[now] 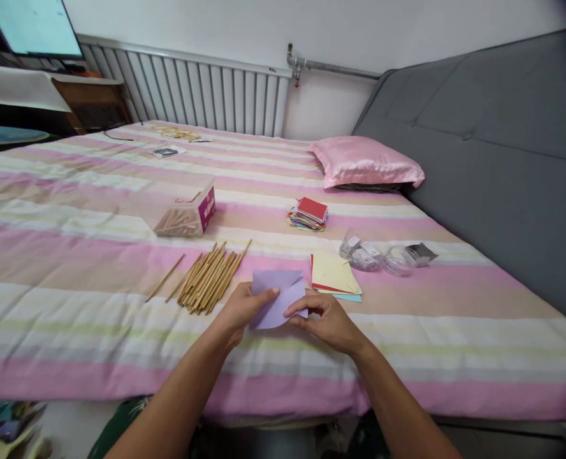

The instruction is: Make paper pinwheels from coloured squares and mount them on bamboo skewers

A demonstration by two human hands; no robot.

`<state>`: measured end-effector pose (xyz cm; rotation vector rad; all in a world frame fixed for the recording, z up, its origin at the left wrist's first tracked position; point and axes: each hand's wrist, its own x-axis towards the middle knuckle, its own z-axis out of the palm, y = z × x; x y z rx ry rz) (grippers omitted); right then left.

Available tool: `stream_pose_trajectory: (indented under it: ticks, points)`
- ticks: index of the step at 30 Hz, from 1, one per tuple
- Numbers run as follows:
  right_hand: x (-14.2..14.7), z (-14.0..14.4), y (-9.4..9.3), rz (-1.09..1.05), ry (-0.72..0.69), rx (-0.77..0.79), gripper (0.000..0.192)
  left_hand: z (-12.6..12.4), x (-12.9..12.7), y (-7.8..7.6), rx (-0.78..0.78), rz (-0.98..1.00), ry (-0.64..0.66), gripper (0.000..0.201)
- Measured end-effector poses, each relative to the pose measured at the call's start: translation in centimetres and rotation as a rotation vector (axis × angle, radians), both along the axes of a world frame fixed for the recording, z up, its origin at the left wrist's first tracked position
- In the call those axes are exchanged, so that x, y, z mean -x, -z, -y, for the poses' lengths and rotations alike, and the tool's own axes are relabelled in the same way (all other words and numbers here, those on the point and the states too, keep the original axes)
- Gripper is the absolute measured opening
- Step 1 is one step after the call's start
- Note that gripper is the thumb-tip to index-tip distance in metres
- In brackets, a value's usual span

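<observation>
A square sheet of purple paper (278, 284) is held between both hands above the front of the bed. My left hand (245, 307) grips its left side, thumb on top. With thumb and fingers, my right hand (325, 319) pinches the lower right part, where the sheet bends. Just behind the right hand lies a small pile of coloured paper (333, 273), cream on top with red and blue edges showing. To the left of my left hand is a heap of thin brown sticks (211, 277), with one stick (165, 278) lying apart.
A clear plastic box (180, 210) holds more sticks. Farther back sits a stack of coloured paper (310, 211), red on top. Clear round containers (362, 252) and a grey packet (421, 253) lie at right, before a pink pillow (366, 161). The striped bed (96, 357) meets a grey headboard (484, 127).
</observation>
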<state>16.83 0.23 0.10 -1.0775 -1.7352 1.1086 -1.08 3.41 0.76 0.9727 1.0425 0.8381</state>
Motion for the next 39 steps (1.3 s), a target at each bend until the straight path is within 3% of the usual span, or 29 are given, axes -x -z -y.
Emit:
stream_pose_trajectory:
  ticks: [5, 9, 13, 19, 23, 29, 34, 39]
  points:
    - [-0.3, 0.0, 0.6, -0.013, 0.052, 0.019, 0.033, -0.3, 0.2, 0.1, 0.015, 0.034, -0.093, 0.040]
    - [-0.6, -0.3, 0.9, -0.053, 0.116, 0.042, 0.031, -0.5, 0.3, 0.1, -0.010, 0.031, -0.130, 0.042]
    - [-0.6, -0.7, 0.9, -0.228, 0.152, 0.124, 0.023, -0.4, 0.4, 0.2, -0.027, -0.007, -0.086, 0.038]
    - [-0.2, -0.7, 1.1, -0.416, 0.281, 0.255, 0.055, 0.0, 0.2, -0.2, -0.007, -0.039, 0.087, 0.041]
    - [-0.1, -0.6, 1.1, -0.426, 0.318, 0.280, 0.055, -0.1, 0.2, -0.3, 0.041, -0.026, 0.124, 0.042]
    - [0.1, -0.7, 1.3, -0.425, 0.531, 0.193, 0.039, -0.3, 0.2, 0.0, 0.067, 0.013, 0.132, 0.039]
    - [0.7, -0.4, 1.5, -0.287, 0.710, 0.047, 0.024, -0.1, -0.2, 0.1, 0.109, 0.025, 0.099, 0.037]
    - [1.2, 0.4, 1.2, -0.002, 0.822, -0.283, 0.011, 0.2, -0.6, 0.2, 0.127, 0.080, 0.111, 0.037]
